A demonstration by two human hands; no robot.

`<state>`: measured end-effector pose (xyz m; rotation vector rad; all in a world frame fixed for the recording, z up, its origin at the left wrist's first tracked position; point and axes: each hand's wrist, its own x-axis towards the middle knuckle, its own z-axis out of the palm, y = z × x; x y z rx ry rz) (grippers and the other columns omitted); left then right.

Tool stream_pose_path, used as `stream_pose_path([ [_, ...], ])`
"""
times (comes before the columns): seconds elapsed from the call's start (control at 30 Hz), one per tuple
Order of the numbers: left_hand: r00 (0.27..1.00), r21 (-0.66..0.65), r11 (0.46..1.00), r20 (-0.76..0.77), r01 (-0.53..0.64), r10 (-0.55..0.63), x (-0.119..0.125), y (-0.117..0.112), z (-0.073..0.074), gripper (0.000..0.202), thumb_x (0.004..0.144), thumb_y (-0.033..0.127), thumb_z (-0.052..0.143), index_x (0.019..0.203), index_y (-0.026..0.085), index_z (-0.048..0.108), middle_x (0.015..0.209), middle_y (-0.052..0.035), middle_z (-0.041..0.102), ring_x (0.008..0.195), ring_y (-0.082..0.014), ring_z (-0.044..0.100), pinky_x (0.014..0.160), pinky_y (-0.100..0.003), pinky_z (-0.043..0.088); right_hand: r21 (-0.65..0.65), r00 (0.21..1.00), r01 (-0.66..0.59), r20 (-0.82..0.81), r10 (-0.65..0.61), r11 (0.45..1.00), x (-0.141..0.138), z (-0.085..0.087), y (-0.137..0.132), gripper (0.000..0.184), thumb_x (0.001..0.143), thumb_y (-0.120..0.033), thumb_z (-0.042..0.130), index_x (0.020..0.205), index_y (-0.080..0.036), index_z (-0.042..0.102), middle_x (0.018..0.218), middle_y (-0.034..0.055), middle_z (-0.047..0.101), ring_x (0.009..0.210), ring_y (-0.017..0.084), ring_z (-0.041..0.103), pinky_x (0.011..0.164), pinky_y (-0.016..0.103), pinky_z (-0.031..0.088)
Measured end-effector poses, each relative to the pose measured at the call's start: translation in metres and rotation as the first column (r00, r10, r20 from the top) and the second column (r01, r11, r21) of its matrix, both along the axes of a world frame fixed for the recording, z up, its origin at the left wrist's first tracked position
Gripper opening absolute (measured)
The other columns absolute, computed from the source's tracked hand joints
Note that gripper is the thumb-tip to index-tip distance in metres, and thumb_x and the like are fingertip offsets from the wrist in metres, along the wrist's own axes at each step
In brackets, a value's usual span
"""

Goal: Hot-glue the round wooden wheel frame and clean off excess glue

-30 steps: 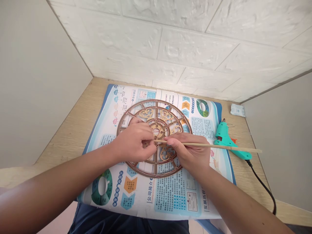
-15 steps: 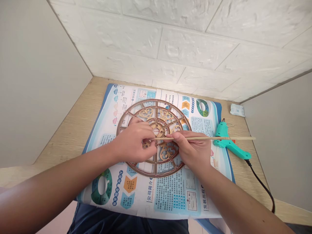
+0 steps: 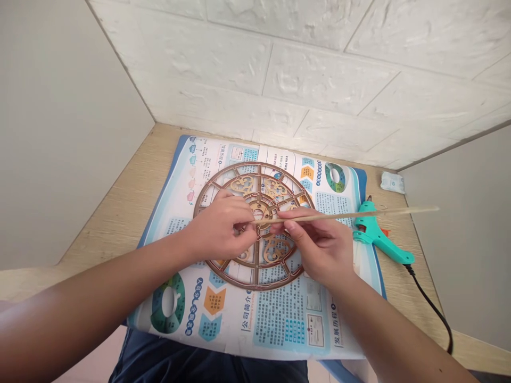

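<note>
A round brown lattice disc [image 3: 239,181] with gold scrollwork lies flat on a printed blue-and-white poster [image 3: 275,319]. My left hand [image 3: 217,231] rests on the disc left of its hub, fingers pinched at the near tip of a long thin wooden stick [image 3: 359,214]. My right hand [image 3: 319,244] grips the same stick just right of the hub, fingers curled round it. The stick runs out to the right, its far end raised above the desk.
A teal hot-glue gun [image 3: 377,234] with a black cord [image 3: 433,308] lies on the wooden desk [image 3: 120,213] right of the poster. A small white packet [image 3: 392,182] sits in the far right corner. Grey panels and a white brick-pattern wall enclose the desk.
The stick's far end has swung upward and away, from lying over the glue gun's handle to above its nozzle. My right hand has shifted slightly with it; my left hand stays on the disc.
</note>
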<state>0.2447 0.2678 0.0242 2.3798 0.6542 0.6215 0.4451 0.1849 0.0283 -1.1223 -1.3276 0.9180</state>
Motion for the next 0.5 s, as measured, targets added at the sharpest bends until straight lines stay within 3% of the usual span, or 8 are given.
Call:
stream_pose_path([
  [0.1,1.0,0.003,1.0,-0.015,-0.001,0.001,-0.0001,0.0,0.0008,0.026,0.085,0.017,0.049,0.06,0.016,0.046,0.058,0.0022,0.048,0.065,-0.0134,0.045,0.075,-0.037,0.032,-0.044,0.999,0.029,-0.023,-0.03,0.999,-0.0011,-0.0014,0.0007,0.024,0.094,-0.012,0.071,0.102,-0.031,0.082,0.096,0.0003,0.08,0.08,0.015,0.079,0.073,0.027,0.067],
  [0.33,1.0,-0.001,1.0,0.012,-0.016,0.016,-0.0004,0.0012,-0.0011,0.028,0.086,0.013,0.047,0.057,0.016,0.048,0.058,0.0026,0.047,0.063,-0.0121,0.044,0.076,-0.037,0.033,0.002,0.994,0.07,0.087,-0.07,0.998,-0.0013,0.0012,0.002,0.019,0.089,-0.013,0.074,0.099,-0.027,0.083,0.089,0.0029,0.08,0.084,0.017,0.076,0.069,0.028,0.065],
  [0.5,1.0,0.015,1.0,0.018,-0.018,0.018,-0.0012,0.0018,-0.0002,0.03,0.087,0.013,0.046,0.058,0.015,0.051,0.059,0.0022,0.049,0.064,-0.0123,0.047,0.076,-0.037,0.034,-0.063,0.998,0.03,-0.049,-0.033,0.998,0.0006,0.0029,0.0046,0.015,0.091,-0.016,0.072,0.098,-0.025,0.082,0.089,0.0031,0.081,0.079,0.018,0.079,0.074,0.032,0.068],
])
